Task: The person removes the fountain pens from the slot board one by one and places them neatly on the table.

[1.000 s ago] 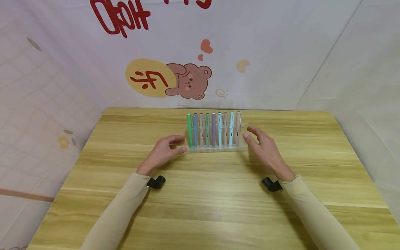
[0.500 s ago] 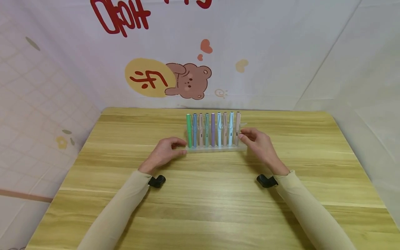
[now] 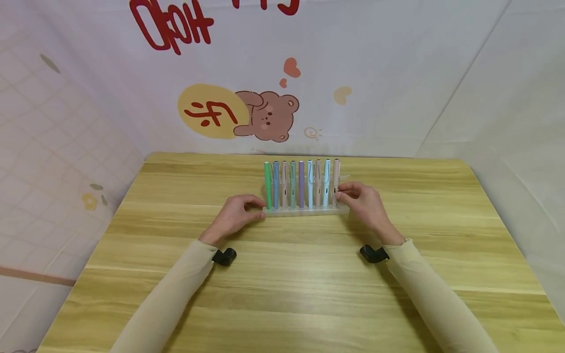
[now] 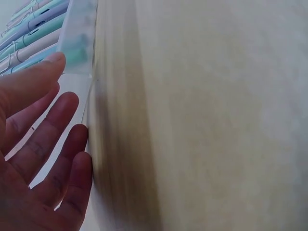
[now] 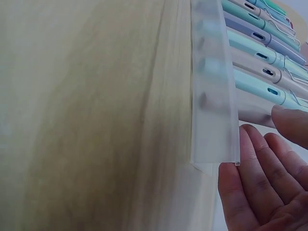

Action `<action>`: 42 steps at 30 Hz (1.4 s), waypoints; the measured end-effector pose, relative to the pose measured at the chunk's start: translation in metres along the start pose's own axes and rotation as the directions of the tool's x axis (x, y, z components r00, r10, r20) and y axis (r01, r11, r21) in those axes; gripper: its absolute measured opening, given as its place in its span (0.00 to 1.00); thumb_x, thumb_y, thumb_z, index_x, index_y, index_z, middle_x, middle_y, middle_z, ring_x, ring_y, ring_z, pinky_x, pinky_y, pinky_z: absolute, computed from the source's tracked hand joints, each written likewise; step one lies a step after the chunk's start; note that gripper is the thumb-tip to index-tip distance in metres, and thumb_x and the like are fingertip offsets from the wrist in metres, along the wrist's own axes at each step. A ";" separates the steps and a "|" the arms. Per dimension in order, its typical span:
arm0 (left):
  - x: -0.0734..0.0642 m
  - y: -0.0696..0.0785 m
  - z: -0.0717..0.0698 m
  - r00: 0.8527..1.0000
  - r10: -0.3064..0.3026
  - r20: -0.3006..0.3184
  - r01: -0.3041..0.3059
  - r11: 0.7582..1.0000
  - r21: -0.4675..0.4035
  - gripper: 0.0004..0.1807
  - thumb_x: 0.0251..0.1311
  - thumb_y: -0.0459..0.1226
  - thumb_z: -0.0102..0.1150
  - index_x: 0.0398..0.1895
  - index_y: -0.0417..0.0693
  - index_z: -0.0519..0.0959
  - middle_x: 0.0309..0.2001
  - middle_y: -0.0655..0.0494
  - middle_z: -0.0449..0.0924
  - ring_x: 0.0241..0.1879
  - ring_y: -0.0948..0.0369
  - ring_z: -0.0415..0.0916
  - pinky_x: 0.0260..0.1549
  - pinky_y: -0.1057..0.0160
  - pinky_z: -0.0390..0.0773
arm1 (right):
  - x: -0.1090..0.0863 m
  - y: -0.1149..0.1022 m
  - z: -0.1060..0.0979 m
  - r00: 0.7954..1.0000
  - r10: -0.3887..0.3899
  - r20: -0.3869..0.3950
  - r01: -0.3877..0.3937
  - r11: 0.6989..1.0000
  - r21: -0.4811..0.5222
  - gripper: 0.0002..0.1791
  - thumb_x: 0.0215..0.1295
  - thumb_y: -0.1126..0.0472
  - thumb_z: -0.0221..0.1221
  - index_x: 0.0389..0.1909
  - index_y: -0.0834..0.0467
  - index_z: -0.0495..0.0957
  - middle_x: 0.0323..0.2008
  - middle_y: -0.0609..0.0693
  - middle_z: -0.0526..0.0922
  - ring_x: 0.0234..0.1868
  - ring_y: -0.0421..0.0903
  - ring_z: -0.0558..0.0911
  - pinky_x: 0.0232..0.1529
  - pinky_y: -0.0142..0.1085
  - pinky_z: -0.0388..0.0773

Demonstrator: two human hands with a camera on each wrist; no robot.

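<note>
Several capped pens stand upright in a row in a clear pen stand (image 3: pixel 300 212), from a green pen (image 3: pixel 268 186) at the left end to a beige pen (image 3: pixel 336 182) at the right end. At the stand's left end is my left hand (image 3: pixel 236 213), fingers loosely bent. Its thumb (image 4: pixel 45 72) lies at the stand's edge in the left wrist view, the other fingers spread below it. My right hand (image 3: pixel 366 206) has thumb and forefinger at the beige pen's lower half. The right thumb (image 5: pixel 291 122) overlaps this pen in the right wrist view, the forefinger hidden.
The stand sits toward the back of a wooden table (image 3: pixel 304 294). Behind it hangs a white cloth (image 3: pixel 379 59) printed with a bear and red lettering. Black wrist cameras are strapped over both cream sleeves.
My right hand has moved left, from beside the stand to the beige pen. My left hand has shifted slightly right and its fingers have drawn closer to the stand's end.
</note>
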State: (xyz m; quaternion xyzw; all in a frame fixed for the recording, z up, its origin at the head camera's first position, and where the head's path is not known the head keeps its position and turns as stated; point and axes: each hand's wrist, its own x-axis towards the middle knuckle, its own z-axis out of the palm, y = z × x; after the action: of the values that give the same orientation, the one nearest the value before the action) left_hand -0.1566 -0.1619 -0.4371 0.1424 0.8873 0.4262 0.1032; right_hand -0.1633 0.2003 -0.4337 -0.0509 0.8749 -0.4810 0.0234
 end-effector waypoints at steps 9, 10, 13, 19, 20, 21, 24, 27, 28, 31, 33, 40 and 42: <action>0.002 0.001 0.002 1.000 -0.004 -0.020 0.004 1.000 0.010 0.09 0.65 0.36 0.71 0.46 0.47 0.88 0.43 0.57 0.88 0.47 0.56 0.81 0.52 0.51 0.77 | 0.002 -0.002 0.002 1.000 0.006 -0.004 -0.006 1.000 -0.013 0.14 0.73 0.59 0.64 0.52 0.64 0.82 0.45 0.58 0.89 0.48 0.54 0.86 0.42 0.31 0.78; 0.002 0.002 0.002 1.000 -0.003 -0.021 0.003 1.000 0.008 0.09 0.65 0.36 0.71 0.46 0.47 0.88 0.42 0.57 0.88 0.46 0.56 0.81 0.52 0.52 0.77 | 0.002 -0.002 0.002 1.000 0.009 -0.006 -0.009 1.000 -0.013 0.14 0.73 0.59 0.64 0.52 0.64 0.82 0.44 0.58 0.89 0.47 0.54 0.86 0.42 0.31 0.78; 0.002 0.001 0.003 1.000 -0.008 -0.024 0.008 1.000 0.008 0.08 0.65 0.36 0.71 0.46 0.46 0.88 0.41 0.58 0.88 0.45 0.57 0.81 0.52 0.52 0.77 | 0.002 -0.003 0.003 1.000 0.011 -0.013 -0.011 1.000 -0.014 0.14 0.73 0.60 0.64 0.51 0.65 0.82 0.44 0.59 0.89 0.47 0.54 0.86 0.42 0.31 0.78; 0.002 -0.002 0.005 0.999 -0.023 -0.041 0.023 1.000 0.001 0.08 0.65 0.36 0.70 0.46 0.46 0.88 0.40 0.58 0.89 0.46 0.57 0.82 0.52 0.52 0.77 | 0.000 -0.005 0.006 0.999 0.009 -0.047 -0.008 1.000 0.009 0.15 0.72 0.58 0.65 0.51 0.64 0.83 0.45 0.58 0.89 0.48 0.54 0.87 0.42 0.27 0.78; 0.002 -0.003 0.005 0.999 -0.024 -0.044 0.024 1.000 0.003 0.08 0.66 0.36 0.70 0.46 0.47 0.88 0.40 0.58 0.89 0.46 0.57 0.82 0.52 0.52 0.77 | 0.000 -0.005 0.006 0.998 0.005 -0.056 -0.004 1.000 0.016 0.14 0.72 0.58 0.65 0.51 0.65 0.83 0.45 0.58 0.89 0.47 0.53 0.87 0.42 0.27 0.78; 0.002 -0.003 0.005 0.999 -0.027 -0.045 0.027 1.000 0.003 0.08 0.66 0.36 0.70 0.46 0.47 0.88 0.40 0.58 0.89 0.46 0.56 0.82 0.52 0.52 0.77 | 0.000 -0.005 0.007 0.998 0.001 -0.064 0.001 1.000 0.024 0.14 0.72 0.58 0.65 0.51 0.65 0.83 0.45 0.58 0.89 0.47 0.53 0.87 0.42 0.27 0.79; 0.002 -0.004 0.006 0.998 -0.035 -0.048 0.035 0.999 0.004 0.08 0.66 0.36 0.70 0.46 0.46 0.88 0.40 0.57 0.89 0.45 0.57 0.82 0.51 0.53 0.77 | -0.001 -0.006 0.007 0.996 -0.012 -0.089 0.017 0.999 0.050 0.14 0.72 0.59 0.66 0.50 0.65 0.83 0.45 0.59 0.89 0.47 0.53 0.87 0.42 0.25 0.79; 0.001 -0.003 0.006 0.998 -0.046 -0.051 0.045 0.999 -0.006 0.08 0.66 0.36 0.70 0.45 0.45 0.88 0.39 0.56 0.89 0.43 0.57 0.82 0.49 0.54 0.77 | -0.002 -0.008 0.006 0.993 -0.027 -0.115 0.036 0.997 0.074 0.15 0.72 0.59 0.66 0.50 0.66 0.82 0.44 0.60 0.89 0.46 0.52 0.87 0.42 0.24 0.78; 0.001 -0.002 0.006 0.998 -0.043 -0.052 0.043 0.999 -0.006 0.08 0.66 0.35 0.70 0.45 0.45 0.88 0.39 0.56 0.89 0.43 0.57 0.82 0.48 0.54 0.77 | -0.003 -0.009 0.006 0.992 -0.031 -0.121 0.041 0.996 0.084 0.15 0.72 0.59 0.66 0.50 0.67 0.82 0.44 0.60 0.88 0.46 0.51 0.87 0.42 0.24 0.78; 0.001 -0.002 0.006 0.998 -0.044 -0.053 0.043 0.999 -0.014 0.07 0.66 0.35 0.70 0.45 0.45 0.87 0.39 0.56 0.88 0.42 0.58 0.82 0.48 0.55 0.77 | -0.005 -0.011 0.003 0.990 -0.045 -0.135 0.060 0.992 0.112 0.15 0.72 0.59 0.66 0.50 0.67 0.82 0.44 0.61 0.88 0.44 0.46 0.87 0.43 0.24 0.78; 0.001 -0.002 0.006 0.997 -0.049 -0.054 0.048 0.999 -0.021 0.07 0.66 0.35 0.70 0.45 0.45 0.87 0.39 0.56 0.88 0.42 0.58 0.82 0.48 0.55 0.77 | -0.007 -0.013 0.002 0.989 -0.051 -0.139 0.070 0.988 0.135 0.16 0.72 0.59 0.66 0.50 0.68 0.82 0.45 0.61 0.88 0.43 0.44 0.87 0.43 0.24 0.79; -0.001 -0.003 0.006 0.997 -0.036 -0.064 0.035 0.999 -0.014 0.07 0.66 0.35 0.70 0.45 0.44 0.87 0.39 0.55 0.88 0.43 0.56 0.82 0.50 0.52 0.77 | -0.017 -0.018 -0.006 0.989 -0.034 -0.144 0.063 0.978 0.198 0.18 0.72 0.58 0.65 0.53 0.68 0.82 0.45 0.63 0.87 0.40 0.44 0.87 0.43 0.31 0.83; -0.001 -0.003 0.006 0.997 -0.035 -0.067 0.035 0.999 -0.011 0.07 0.66 0.35 0.70 0.45 0.44 0.87 0.40 0.55 0.88 0.43 0.56 0.82 0.50 0.52 0.77 | -0.020 -0.019 -0.008 0.989 -0.027 -0.143 0.057 0.977 0.205 0.18 0.72 0.58 0.65 0.53 0.68 0.81 0.45 0.62 0.87 0.40 0.44 0.87 0.43 0.34 0.84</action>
State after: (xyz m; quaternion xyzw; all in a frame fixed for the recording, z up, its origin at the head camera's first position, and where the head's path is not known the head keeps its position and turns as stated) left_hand -0.1539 -0.1594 -0.4429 0.1120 0.8905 0.4334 0.0815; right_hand -0.1426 0.1994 -0.4132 -0.0329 0.8180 -0.5727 -0.0430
